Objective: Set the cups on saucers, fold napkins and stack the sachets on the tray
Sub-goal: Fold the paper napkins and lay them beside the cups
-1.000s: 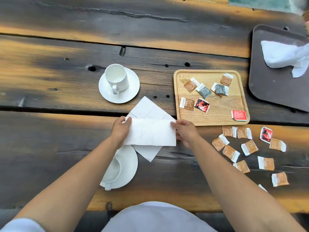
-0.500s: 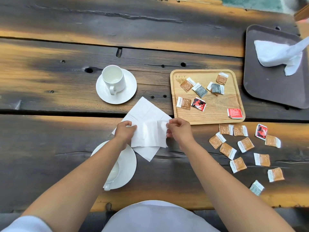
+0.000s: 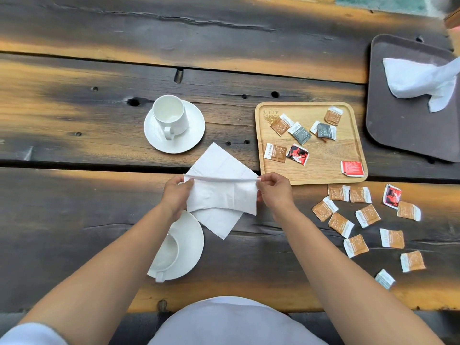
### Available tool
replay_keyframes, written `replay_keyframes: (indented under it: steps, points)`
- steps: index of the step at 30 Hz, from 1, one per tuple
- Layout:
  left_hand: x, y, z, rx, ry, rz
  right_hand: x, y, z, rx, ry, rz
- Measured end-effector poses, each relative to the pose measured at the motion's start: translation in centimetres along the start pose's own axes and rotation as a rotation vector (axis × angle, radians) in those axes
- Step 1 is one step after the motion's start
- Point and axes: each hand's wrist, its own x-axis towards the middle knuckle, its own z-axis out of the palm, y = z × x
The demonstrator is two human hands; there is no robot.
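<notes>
Presently, between the left hand [image 3: 176,195] and the right hand [image 3: 274,192] at frame centre, a napkin [image 3: 221,196] is being pinched by its upper fold and pulled taut, seemingly for a straight crease; sachets [image 3: 341,224] are lying on the counter [image 3: 74,220], lower right, below the wooden tray [image 3: 321,176].

Café-like: plank table [image 3: 224,36], sachet tray [image 3: 323,175].

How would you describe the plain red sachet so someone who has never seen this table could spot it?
Start at the light wooden tray just left of the dark brown tray. The red sachet lies alone in its near right corner. It is the only solid red one; the other sachets on that tray are brown, grey or red-and-black.
</notes>
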Motion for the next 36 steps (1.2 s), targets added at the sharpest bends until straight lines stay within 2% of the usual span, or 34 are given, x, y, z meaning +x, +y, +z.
replay_keyframes:
  steps: [4, 9, 17, 21, 24, 29, 36]
  points:
    - [0.3, 0.4, -0.9, 0.07, -0.01, 0.088, 0.6, 0.6, -0.3, -0.031, 0.013, 0.021]
    - [0.4, 0.8, -0.7, 0.12, -0.014, 0.036, 0.7, 1.2, -0.2, -0.048, -0.08, 0.077]
    - [0.1, 1.4, 0.2, 0.185, 0.048, 0.081, 0.7, 1.8, 0.5, -0.165, -0.135, 0.027]
    - [0.4, 1.6, 0.1, 0.275, 0.148, 0.096, 1.1, 2.1, 0.9, -0.418, -0.148, -0.035]
    - [0.8, 1.3, -0.3, 0.317, 0.21, 0.048, 1.1, 2.7, 1.7, -0.559, -0.099, -0.075]
    - [0.9, 1.0, -0.5, 0.347, 0.075, -0.016, 0.9, 3.1, 3.0, -0.553, 0.008, -0.072]
    - [0.9, 1.3, -0.3, 0.405, 0.062, -0.004, 1.4, 3.5, 3.2, -0.587, 0.006, -0.037]
